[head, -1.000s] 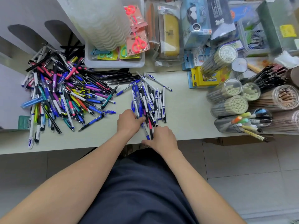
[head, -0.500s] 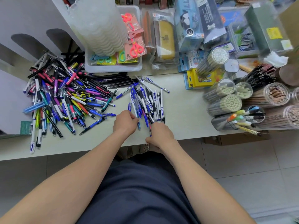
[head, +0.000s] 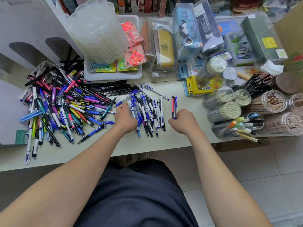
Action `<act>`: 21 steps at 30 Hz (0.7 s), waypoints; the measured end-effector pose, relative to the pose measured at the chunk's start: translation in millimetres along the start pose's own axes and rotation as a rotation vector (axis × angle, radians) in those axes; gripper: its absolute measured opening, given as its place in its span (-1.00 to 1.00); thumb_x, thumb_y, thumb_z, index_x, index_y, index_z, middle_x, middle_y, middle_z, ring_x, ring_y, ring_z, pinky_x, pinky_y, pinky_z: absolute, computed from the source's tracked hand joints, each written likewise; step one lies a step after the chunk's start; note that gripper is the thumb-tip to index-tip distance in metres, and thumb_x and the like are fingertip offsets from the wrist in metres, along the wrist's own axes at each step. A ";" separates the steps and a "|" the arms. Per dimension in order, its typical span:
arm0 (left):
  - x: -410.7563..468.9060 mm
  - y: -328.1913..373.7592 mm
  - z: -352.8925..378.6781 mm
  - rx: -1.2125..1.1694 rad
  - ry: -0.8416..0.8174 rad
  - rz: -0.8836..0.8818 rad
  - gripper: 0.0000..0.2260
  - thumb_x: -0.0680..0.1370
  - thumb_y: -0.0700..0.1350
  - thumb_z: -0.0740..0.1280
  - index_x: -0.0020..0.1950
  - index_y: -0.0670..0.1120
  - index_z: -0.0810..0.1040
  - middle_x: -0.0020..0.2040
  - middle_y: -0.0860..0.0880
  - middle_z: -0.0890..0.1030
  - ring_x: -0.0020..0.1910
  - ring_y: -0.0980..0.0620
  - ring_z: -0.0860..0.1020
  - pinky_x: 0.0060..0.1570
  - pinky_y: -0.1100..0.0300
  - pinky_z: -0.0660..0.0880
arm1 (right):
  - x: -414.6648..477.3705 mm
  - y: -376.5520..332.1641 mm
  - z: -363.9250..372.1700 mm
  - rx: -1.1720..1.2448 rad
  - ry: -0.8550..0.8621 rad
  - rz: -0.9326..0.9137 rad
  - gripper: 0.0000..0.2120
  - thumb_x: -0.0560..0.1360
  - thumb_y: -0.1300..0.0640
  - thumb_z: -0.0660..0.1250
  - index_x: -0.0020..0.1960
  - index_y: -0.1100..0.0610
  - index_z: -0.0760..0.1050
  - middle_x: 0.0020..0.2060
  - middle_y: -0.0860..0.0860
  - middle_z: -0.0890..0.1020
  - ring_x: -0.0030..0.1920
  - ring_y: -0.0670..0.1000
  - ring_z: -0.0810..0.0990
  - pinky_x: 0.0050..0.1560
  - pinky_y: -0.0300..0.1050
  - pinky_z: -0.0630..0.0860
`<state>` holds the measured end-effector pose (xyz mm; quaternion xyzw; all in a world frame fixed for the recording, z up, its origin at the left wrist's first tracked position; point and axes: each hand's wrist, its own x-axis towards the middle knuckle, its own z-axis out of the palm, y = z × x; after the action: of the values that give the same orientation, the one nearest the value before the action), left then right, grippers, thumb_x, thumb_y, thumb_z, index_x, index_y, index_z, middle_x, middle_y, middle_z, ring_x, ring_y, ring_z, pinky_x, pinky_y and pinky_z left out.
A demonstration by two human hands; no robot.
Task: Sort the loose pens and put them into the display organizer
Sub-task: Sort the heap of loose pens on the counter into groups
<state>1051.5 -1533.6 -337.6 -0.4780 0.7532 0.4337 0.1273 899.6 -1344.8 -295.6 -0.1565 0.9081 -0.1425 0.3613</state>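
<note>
we see the l hand point(head: 125, 118) resting knuckles-up on the left edge of the small pile of blue-and-white pens point(head: 148, 112), mid-counter near the front edge. its fingers are curled under and hidden, so we can't tell if it grips a pen or just presses on them. the r hand point(head: 183, 122) is just right of that pile, apart from it, fist closed round the lower ends of a pen pair point(head: 172, 104): one red-and-black, one blue, side by side, tips pointing toward the back of the counter point(head: 164, 143). the big mixed pile of pens point(head: 65, 108) (blue, pink, yellow, teal, black etc.) sprawls over the counter's left end. behind it stands a white panel w/ arched cutouts point(head: 32, 51). a white tray w/ packs of scissors point(head: 113, 75) sits at the back edge behind both piles. clear tubs of pencils point(head: 226, 110) lie on their sides at the right end.
</note>
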 end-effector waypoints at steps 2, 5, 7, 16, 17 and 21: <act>5.0 3.2 -2.3 -0.018 -0.027 -0.007 -0.39 0.53 -0.28 0.32 0.57 -0.13 0.25 0.53 -0.15 0.21 0.49 -0.28 0.30 0.39 -0.15 0.42 | 13.2 3.8 20.5 -0.085 0.034 0.019 -0.85 0.55 0.09 0.31 -0.09 0.17 0.46 -0.09 0.16 0.61 -0.11 0.25 0.56 -0.19 -0.05 0.43; 12.6 5.6 -4.9 -0.016 -0.052 -0.029 -0.43 0.53 -0.24 0.33 0.53 -0.09 0.28 0.50 -0.11 0.21 0.44 -0.28 0.34 0.33 -0.15 0.47 | 22.0 1.0 35.7 -0.211 0.091 0.004 -0.75 0.57 -0.04 0.32 0.03 0.16 0.51 0.01 0.16 0.62 -0.06 0.24 0.57 -0.13 -0.04 0.45; 16.1 6.6 -5.0 0.006 -0.049 -0.043 -0.51 0.55 -0.20 0.34 0.46 -0.11 0.32 0.45 -0.10 0.23 0.38 -0.27 0.37 0.19 -0.09 0.47 | 26.7 0.9 40.5 -0.152 0.178 -0.010 -0.68 0.57 -0.05 0.32 0.17 0.17 0.52 0.12 0.18 0.59 0.07 0.26 0.58 -0.04 0.02 0.50; 20.2 17.3 -0.8 -0.055 -0.119 -0.034 -0.32 0.60 -0.24 0.31 0.69 -0.07 0.14 0.63 -0.13 0.13 0.38 -0.22 0.45 0.11 0.03 0.45 | 35.1 -0.9 63.7 0.018 0.279 -0.228 -0.66 0.67 0.12 0.23 0.41 0.16 0.53 0.08 0.16 0.59 0.10 0.21 0.57 0.04 0.04 0.48; 19.2 19.3 -0.8 -0.055 -0.125 -0.034 -0.32 0.61 -0.24 0.30 0.70 -0.07 0.12 0.61 -0.12 0.14 0.34 -0.21 0.46 0.10 0.03 0.46 | 35.5 -2.8 63.0 -0.022 0.330 -0.188 -0.67 0.68 0.10 0.21 0.36 0.19 0.57 0.11 0.18 0.59 0.10 0.22 0.58 0.06 0.07 0.50; 17.1 24.5 -0.8 -0.041 -0.146 -0.057 -0.36 0.61 -0.22 0.28 0.66 -0.08 0.14 0.56 -0.09 0.15 0.24 -0.20 0.51 0.11 -0.04 0.53 | 50.7 -14.7 52.5 -0.025 0.438 -0.152 -0.69 0.70 0.20 0.19 0.38 0.24 0.52 0.21 0.20 0.53 0.15 0.21 0.54 0.10 0.06 0.49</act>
<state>1022.7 -1540.6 -334.5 -0.4689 0.7189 0.4788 0.1846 904.1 -1385.5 -357.8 -0.1942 0.9521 -0.1886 0.1420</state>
